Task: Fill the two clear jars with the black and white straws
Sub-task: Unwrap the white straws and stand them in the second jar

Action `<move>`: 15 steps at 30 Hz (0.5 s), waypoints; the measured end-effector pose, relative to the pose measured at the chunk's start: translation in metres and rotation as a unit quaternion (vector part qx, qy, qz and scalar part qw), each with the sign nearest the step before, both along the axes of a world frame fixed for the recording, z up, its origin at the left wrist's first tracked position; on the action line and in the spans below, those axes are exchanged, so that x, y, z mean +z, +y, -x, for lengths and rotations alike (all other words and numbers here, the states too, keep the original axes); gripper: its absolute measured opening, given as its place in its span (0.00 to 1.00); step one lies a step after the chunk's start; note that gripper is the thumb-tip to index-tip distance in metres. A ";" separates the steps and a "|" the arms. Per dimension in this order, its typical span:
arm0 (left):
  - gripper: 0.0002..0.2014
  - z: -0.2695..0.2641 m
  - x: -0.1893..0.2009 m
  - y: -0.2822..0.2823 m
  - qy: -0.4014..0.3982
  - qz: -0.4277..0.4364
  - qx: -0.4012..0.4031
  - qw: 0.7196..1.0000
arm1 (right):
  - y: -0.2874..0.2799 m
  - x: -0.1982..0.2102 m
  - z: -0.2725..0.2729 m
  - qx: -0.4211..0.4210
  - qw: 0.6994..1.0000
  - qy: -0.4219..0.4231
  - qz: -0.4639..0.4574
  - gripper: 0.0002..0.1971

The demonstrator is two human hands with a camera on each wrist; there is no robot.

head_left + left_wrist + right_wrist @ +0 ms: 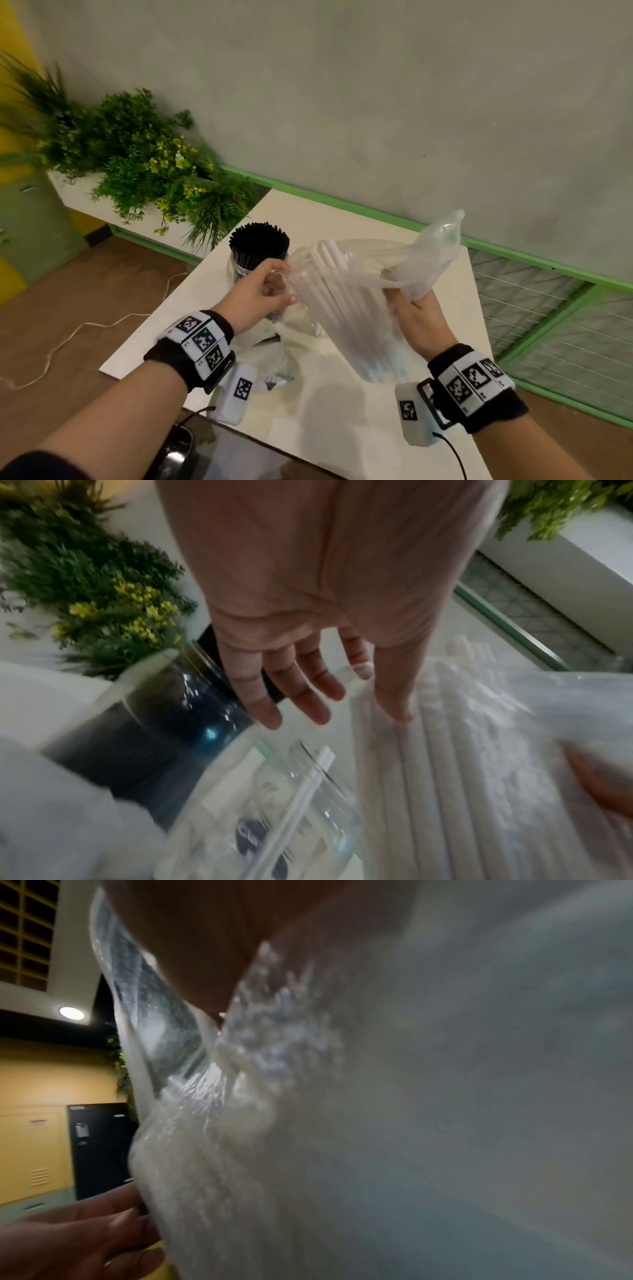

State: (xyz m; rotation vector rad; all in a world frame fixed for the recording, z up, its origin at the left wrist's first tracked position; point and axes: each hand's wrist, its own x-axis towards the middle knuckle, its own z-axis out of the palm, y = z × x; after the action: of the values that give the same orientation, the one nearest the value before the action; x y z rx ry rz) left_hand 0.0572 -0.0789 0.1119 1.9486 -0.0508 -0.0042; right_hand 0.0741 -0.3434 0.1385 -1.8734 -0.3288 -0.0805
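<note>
Head view gives the whole layout: a white table against a grey wall, with the jar of black straws upright near its far left corner and a planter of greenery beyond it. Both hands hold a clear plastic bag of white straws above the table, tilted with the straw tips toward the far left. The right hand grips the bag's bunched side, fingers curled into the plastic. The left hand meets the bag's stretched edge; whether it pinches the film I cannot tell here.

Left wrist view adds what the head view hides: the second clear jar, just beside the dark one, with a few white straws leaning in it. That hand's fingers are spread and fairly straight, the thumb lying on the bag.

Right wrist view is nearly filled by blurred plastic; only the left fingertips show at its edge.

Open tabletop lies toward the near right; the jars stand close to the left edge.
</note>
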 end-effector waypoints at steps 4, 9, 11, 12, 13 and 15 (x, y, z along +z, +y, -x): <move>0.07 0.007 0.030 0.038 -0.060 0.011 0.074 0.995 | 0.038 0.003 -0.004 0.036 0.997 -0.056 -0.037 0.13; 0.09 0.021 0.071 0.079 -0.141 -0.002 0.164 0.976 | 0.074 0.000 -0.011 0.075 0.993 -0.084 -0.019 0.08; 0.12 0.026 0.080 0.093 -0.163 -0.042 0.191 0.967 | 0.086 -0.003 -0.010 0.079 0.992 -0.097 -0.014 0.08; 0.13 0.028 0.084 0.099 -0.172 -0.052 0.204 0.962 | 0.092 -0.005 -0.008 0.088 0.990 -0.109 -0.010 0.06; 0.13 0.031 0.085 0.103 -0.177 -0.058 0.216 0.958 | 0.098 -0.007 -0.005 0.096 0.988 -0.120 0.000 0.04; 0.11 0.036 0.083 0.108 -0.176 -0.053 0.231 0.955 | 0.107 -0.014 -0.001 0.096 0.987 -0.128 0.015 0.05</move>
State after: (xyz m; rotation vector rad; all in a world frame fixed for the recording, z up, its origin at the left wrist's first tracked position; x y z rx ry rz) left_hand 0.0212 0.0288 0.1949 2.0060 0.1753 0.6619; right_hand 0.0753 -0.2368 0.1249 -1.8547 -0.6890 -0.1881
